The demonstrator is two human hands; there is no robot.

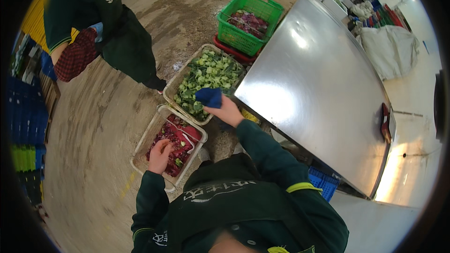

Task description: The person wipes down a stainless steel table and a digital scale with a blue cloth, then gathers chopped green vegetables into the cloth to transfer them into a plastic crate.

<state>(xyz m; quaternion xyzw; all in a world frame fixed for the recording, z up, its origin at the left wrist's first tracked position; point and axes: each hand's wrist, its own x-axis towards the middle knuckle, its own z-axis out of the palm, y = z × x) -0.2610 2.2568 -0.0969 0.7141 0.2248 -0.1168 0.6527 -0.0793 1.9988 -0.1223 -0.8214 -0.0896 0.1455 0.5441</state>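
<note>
A dark blue cloth (209, 97) is gripped in my right hand (228, 112), above the near side of a pale crate (167, 94) heaped with green leafy cuttings (208, 76). My left hand (160, 157) is over the left side of a second pale mesh crate (134, 160), its fingers loosely bent and apart, with nothing visible in them. Inside that crate lie dark red and purple leaf scraps (174, 136), a few green bits and a white strip.
A bare steel table (300, 84) runs along the right. Behind the crates, a green basket (229, 33) of purplish scraps sits on a red one (234, 50). At the far left a person (108, 23) in dark green stands on the stained floor. Blue crates (28, 107) are stacked there.
</note>
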